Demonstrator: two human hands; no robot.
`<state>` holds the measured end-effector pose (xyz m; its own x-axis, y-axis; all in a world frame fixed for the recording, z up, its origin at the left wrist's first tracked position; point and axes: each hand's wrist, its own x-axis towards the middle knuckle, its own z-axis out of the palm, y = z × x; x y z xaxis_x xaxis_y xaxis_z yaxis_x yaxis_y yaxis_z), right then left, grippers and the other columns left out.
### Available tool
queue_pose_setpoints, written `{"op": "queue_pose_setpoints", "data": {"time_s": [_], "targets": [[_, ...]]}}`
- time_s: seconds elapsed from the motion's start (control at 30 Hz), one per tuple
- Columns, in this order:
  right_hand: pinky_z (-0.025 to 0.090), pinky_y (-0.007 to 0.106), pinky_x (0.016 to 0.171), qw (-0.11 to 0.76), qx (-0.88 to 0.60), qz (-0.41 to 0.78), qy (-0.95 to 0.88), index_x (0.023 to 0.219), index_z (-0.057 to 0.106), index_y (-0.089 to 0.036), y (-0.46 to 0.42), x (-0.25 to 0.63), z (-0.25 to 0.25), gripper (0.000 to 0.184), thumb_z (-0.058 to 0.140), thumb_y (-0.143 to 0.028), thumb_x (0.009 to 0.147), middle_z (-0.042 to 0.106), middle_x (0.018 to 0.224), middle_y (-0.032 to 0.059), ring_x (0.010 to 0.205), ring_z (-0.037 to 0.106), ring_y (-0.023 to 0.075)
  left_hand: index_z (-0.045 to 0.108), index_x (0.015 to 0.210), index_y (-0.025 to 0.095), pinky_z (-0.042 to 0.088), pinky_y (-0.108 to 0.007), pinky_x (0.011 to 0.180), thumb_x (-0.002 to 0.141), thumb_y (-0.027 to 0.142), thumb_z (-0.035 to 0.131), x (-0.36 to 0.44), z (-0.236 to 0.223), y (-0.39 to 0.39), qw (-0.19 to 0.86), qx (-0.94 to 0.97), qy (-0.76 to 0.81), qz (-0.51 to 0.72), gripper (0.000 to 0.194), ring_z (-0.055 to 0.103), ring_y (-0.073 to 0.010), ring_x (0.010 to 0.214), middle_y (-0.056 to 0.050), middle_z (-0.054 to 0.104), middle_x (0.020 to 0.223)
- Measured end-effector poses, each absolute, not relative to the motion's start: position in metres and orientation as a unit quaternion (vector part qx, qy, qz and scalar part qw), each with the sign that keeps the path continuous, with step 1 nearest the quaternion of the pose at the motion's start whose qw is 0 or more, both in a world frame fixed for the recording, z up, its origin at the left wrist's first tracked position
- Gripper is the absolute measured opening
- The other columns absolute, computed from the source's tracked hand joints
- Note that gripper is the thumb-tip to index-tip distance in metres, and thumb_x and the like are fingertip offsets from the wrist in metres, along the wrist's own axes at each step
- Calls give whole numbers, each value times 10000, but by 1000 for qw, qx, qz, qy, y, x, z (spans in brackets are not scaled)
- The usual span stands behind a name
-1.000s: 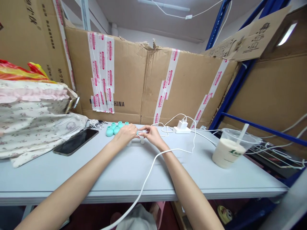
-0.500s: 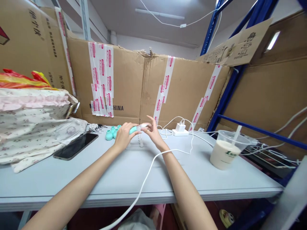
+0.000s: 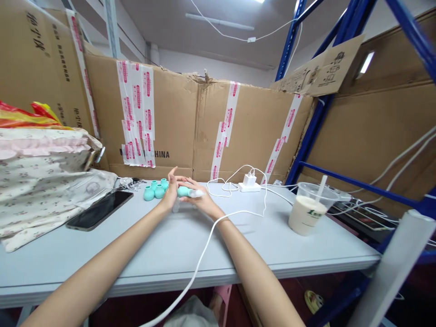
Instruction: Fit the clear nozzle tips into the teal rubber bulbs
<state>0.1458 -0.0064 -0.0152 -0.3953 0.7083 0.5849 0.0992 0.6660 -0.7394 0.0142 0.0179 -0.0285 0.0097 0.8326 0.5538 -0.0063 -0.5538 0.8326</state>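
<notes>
A teal rubber bulb with a whitish, see-through tip lies sideways between my hands, just above the table. My right hand is closed around it, its fingers reaching over the bulb toward the left. At the bulb's left end is my left hand, palm turned inward and fingers stretched upward, seeming to touch the bulb. Below the hands, a small clear piece shows in part. Several more teal bulbs stand in a cluster just left of my left hand.
A black phone and a floral cloth bag lie at left. Toward the right are a white charger on a power strip and a lidded drink cup. A white cable crosses my right forearm. Cardboard walls the back.
My left hand has let go of its wrapped hold on the bulb, its fingers now raised. My right hand has moved from the tip to around the bulb. The view has shifted slightly.
</notes>
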Motion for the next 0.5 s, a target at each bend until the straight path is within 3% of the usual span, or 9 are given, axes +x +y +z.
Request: {"op": "queue_pose_setpoints", "data": {"time_s": [0.1,0.2,0.33,0.4,0.5], "targets": [[269,383,1053,544,-259,338,-723,1120,598,-229,-10,145,-12,496,672,-436,676,572,1205,60,1244,388,212,227,1320,247,498,-275,631,781,707,75,14,-25,20,356,603,331,632,724,607,-154,770,-65,559,928],[369,358,993,607,-260,372,-652,1122,580,-199,-5,150,-9,498,657,-433,690,621,1121,67,1131,502,207,289,1288,257,490,-261,633,792,694,139,9,-25,25,315,605,346,644,678,595,-145,796,-78,535,1015],[533,330,722,648,-302,410,-566,990,589,-150,10,166,-9,422,635,-449,696,669,876,88,814,637,203,338,1249,235,477,-259,657,817,655,201,-10,-25,36,232,601,379,664,618,574,-139,812,-85,521,1062],[541,303,573,651,-340,398,-550,866,586,-133,16,175,-13,392,647,-468,671,644,735,75,661,633,188,345,1231,224,471,-267,667,831,633,207,-23,-24,40,187,594,401,672,589,566,-142,821,-82,526,1055],[549,282,534,600,-350,421,-584,824,573,-139,19,186,-18,393,682,-460,626,614,718,49,656,616,164,374,1191,177,458,-298,734,849,598,241,-44,-24,44,81,587,440,675,559,554,-144,812,-93,533,1048]]}}
